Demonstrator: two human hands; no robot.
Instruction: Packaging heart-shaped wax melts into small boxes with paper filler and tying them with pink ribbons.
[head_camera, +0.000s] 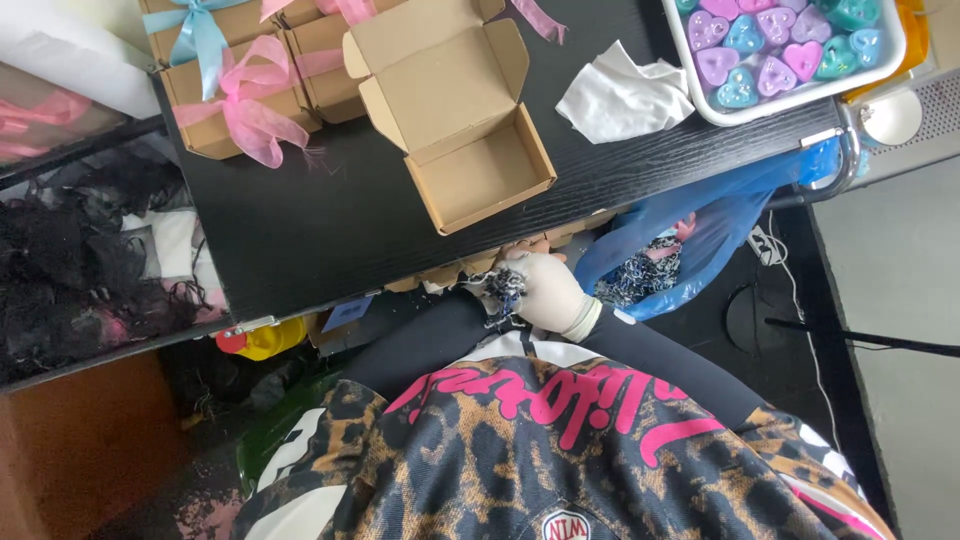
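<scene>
Open brown cardboard box (462, 118) set on black wooden table (300, 215), dark shredded filler (503, 287) clutched in white-gloved right hand (545, 288) at table edge, ribboned boxes (235, 85), white tray of heart-shaped soaps (775, 50), blue plastic bag (690, 235) seen alongside.

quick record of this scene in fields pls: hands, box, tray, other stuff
hands: gloved right hand grips a clump of dark shredded filler at the edge of the black table; left hand hidden
box: open brown cardboard mailer box, looks empty
tray: white tray of heart-shaped pieces in purple, pink and teal
other: ribbon-tied brown boxes, white cloth, blue plastic bag of filler
</scene>
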